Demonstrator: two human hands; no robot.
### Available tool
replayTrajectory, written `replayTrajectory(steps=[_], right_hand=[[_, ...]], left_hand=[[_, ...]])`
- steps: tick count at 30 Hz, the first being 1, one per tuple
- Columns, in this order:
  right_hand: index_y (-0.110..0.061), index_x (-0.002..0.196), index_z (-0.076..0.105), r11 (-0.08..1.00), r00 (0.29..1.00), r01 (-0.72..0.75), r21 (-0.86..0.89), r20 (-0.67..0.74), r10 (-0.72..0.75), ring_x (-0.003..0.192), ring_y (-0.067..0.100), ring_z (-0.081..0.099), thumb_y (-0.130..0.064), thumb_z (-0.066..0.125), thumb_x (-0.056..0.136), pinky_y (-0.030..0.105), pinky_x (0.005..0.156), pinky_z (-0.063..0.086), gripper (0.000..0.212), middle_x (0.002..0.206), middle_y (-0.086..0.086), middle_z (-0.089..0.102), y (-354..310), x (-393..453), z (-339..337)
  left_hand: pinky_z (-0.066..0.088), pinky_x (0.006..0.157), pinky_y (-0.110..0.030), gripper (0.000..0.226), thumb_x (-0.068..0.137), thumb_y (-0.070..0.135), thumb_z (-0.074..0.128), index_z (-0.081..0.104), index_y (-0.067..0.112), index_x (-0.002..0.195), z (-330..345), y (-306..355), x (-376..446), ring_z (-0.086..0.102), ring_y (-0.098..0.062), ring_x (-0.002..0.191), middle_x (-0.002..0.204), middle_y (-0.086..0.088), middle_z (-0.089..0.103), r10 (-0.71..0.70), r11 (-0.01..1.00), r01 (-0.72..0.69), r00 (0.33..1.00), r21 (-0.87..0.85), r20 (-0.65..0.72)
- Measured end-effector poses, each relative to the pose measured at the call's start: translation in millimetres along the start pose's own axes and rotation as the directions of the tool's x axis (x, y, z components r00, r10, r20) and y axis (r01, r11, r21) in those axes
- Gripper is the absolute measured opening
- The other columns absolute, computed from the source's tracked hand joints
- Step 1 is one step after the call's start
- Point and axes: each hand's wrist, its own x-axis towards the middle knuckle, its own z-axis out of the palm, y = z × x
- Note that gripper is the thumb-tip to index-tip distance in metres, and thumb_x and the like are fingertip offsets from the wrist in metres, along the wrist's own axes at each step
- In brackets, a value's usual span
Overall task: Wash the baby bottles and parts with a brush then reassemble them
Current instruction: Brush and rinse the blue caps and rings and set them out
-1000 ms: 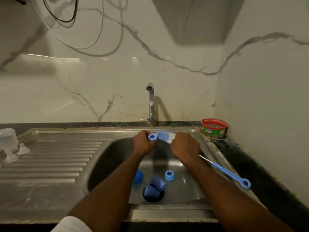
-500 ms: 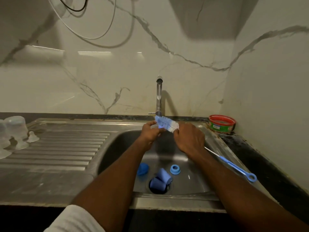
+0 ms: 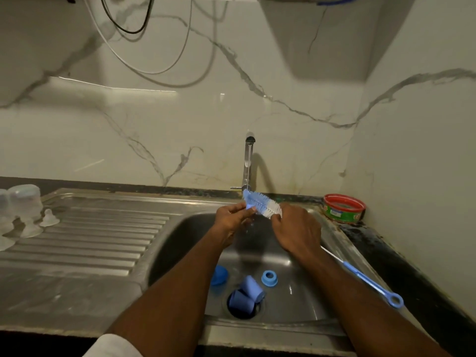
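Head view: over the stainless steel sink (image 3: 332,300), the left hand (image 3: 233,220) pinches a small blue plastic ring (image 3: 251,207) at the bristly blue-and-white bottle brush (image 3: 262,205), whose handle the right hand (image 3: 296,231) grips. Blue caps (image 3: 247,296) lie at six o'clock.

Head view, single: worn above the sink (image 3: 334,256), facing forward and down, close over both hands at the tap (image 3: 247,161).

Steel sink (image 3: 334,243) beneath veined marble wall (image 3: 154,130); tap (image 3: 247,163) behind it, ribbed drainboard (image 3: 98,238) left, cables (image 3: 154,47) above.
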Motion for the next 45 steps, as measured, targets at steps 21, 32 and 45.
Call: replayTrajectory(steps=[21, 32, 45], right_hand=[[-0.018, 0.132, 0.057, 0.992, 0.992, -0.106, 0.073, 0.08, 0.1, 0.111, 0.029, 0.063, -0.034, 0.053, 0.101, 0.038, 0.087, 0.049, 0.036, 0.126, 0.01, 0.065, -2.2, 13.3, 6.5], [-0.02, 0.134, 0.057, 0.994, 0.997, -0.052, 0.094, 0.069, 0.045, 0.104, 0.026, 0.064, -0.035, 0.054, 0.1, 0.034, 0.08, 0.047, 0.037, 0.121, 0.007, 0.068, -10.2, 9.4, 4.5], [-0.016, 0.126, 0.061, 0.984, 0.997, -0.067, 0.163, 0.038, 0.062, 0.101, 0.027, 0.065, -0.041, 0.053, 0.1, 0.029, 0.073, 0.039, 0.037, 0.117, 0.008, 0.068, -19.2, 6.4, -8.3]], left_hand=[[0.055, 0.087, -0.034, 0.018, 0.102, 0.019, 0.059, 0.072, 0.007, 0.107, 17.4, 12.9, -10.4, 0.063, -0.027, 0.097, 0.11, -0.016, 0.071, 0.071, 0.985, -0.055, 0.993, -0.162, 0.094], [0.061, 0.089, -0.034, 0.028, 0.103, 0.01, 0.056, 0.062, -0.009, 0.123, 20.2, 19.4, -17.6, 0.07, -0.032, 0.11, 0.119, -0.025, 0.07, -0.042, 0.937, 0.071, 0.995, -0.341, 0.09], [0.063, 0.082, -0.032, 0.023, 0.103, 0.01, 0.055, 0.066, -0.007, 0.114, 28.1, 27.4, -26.8, 0.074, -0.029, 0.098, 0.107, -0.022, 0.074, -0.045, 0.903, 0.099, 0.99, -0.419, 0.137]])
